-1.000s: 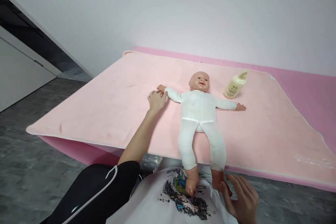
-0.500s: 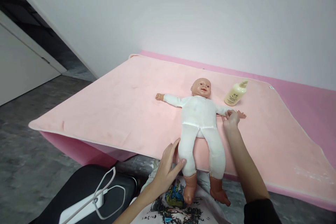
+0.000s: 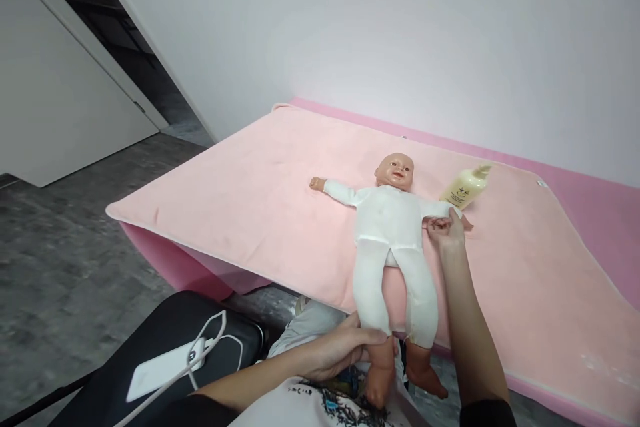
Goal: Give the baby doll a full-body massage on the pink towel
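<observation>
A baby doll (image 3: 389, 219) with a white cloth body lies face up on a pink towel (image 3: 240, 193), its arms spread and its feet hanging past the near edge. My left hand (image 3: 345, 347) is wrapped round the doll's lower leg just above the foot, the thumb on top and the fingers underneath. On the other side, my right hand (image 3: 447, 227) pinches the doll's arm near the wrist, its fingers curled under the sleeve. Just beyond that arm stands a pale yellow pump bottle (image 3: 463, 188), tilted in the view.
A white wall panel (image 3: 400, 47) rises behind the pink-covered table. At the lower left, a white power bank (image 3: 165, 367) with a cable lies on a black seat (image 3: 185, 320). The towel's near edge overhangs close to my lap.
My left hand has moved down from beside the doll's thigh and closed round its lower leg. The right hand still holds the arm, now slightly turned. The view has shifted left.
</observation>
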`<state>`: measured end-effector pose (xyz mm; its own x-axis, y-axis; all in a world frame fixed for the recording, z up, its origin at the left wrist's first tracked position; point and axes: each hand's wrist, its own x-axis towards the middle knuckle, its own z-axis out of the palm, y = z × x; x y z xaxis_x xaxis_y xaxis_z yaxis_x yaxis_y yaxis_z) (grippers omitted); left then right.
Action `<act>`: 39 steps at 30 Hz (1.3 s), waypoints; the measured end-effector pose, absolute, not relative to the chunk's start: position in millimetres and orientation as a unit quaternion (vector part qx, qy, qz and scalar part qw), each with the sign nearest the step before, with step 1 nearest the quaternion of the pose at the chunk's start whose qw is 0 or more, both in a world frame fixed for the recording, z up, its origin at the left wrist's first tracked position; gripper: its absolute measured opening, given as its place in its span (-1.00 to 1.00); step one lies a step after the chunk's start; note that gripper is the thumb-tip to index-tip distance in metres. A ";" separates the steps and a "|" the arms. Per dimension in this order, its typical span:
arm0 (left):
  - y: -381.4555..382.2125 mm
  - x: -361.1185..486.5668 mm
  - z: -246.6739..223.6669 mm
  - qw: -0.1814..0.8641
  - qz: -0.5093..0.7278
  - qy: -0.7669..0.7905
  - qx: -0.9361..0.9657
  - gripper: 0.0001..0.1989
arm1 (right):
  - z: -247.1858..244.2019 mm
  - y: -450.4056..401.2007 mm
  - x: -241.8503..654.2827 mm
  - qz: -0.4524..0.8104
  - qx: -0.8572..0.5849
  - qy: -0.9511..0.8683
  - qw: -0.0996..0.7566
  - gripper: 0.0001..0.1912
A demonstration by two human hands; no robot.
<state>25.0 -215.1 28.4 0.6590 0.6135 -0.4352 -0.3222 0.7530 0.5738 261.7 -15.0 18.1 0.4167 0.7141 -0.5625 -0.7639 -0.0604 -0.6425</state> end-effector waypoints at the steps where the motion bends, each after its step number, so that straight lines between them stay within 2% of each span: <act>1: -214.0 19.6 30.0 0.878 0.263 0.328 0.230 -0.53 | 16.4 -15.0 262.7 0.523 -0.499 0.004 0.692 -0.73; 3: -209.5 3.6 35.9 0.846 0.279 0.379 0.250 -0.42 | 14.4 -16.2 262.3 0.461 -0.527 -0.047 0.713 -0.74; 7: -203.4 -39.1 55.0 0.672 0.391 0.533 0.333 -0.15 | 19.7 -21.8 245.7 0.278 -0.551 -0.146 0.773 -0.67; 10: -208.5 -63.5 70.8 0.641 0.402 0.559 0.339 -0.14 | 25.5 -27.7 224.4 0.171 -0.544 -0.264 0.778 -0.62; 13: -212.1 -70.6 81.7 0.642 0.432 0.554 0.308 -0.19 | 23.2 -34.0 209.9 0.127 -0.564 -0.394 0.714 -0.62; 18: -173.5 -39.5 74.5 0.622 0.469 0.541 0.317 -0.30 | 6.4 -37.6 211.0 0.000 -0.573 -0.657 0.489 -0.66; 20: -145.6 -17.3 65.6 0.624 0.503 0.501 0.327 -0.27 | 1.7 -37.0 214.5 -0.036 -0.567 -0.688 0.452 -0.62; 25: -110.8 12.9 55.7 0.637 0.516 0.454 0.350 -0.24 | -0.5 -36.4 218.4 -0.007 -0.587 -0.650 0.482 -0.65; 30: -157.0 -20.0 70.7 0.634 0.472 0.496 0.361 -0.28 | 0.8 -33.2 223.2 0.141 -0.602 -0.438 0.653 -0.60; 32: -174.2 -33.3 78.7 0.637 0.444 0.521 0.354 -0.35 | 1.3 -31.7 226.6 0.166 -0.597 -0.373 0.691 -0.60; 34: -176.8 -36.3 82.2 0.646 0.427 0.530 0.345 -0.38 | 1.4 -31.5 228.1 0.143 -0.612 -0.388 0.675 -0.61; 39: -117.5 -3.1 67.1 0.630 0.480 0.499 0.352 -0.30 | -0.9 -36.3 218.7 0.021 -0.574 -0.623 0.531 -0.69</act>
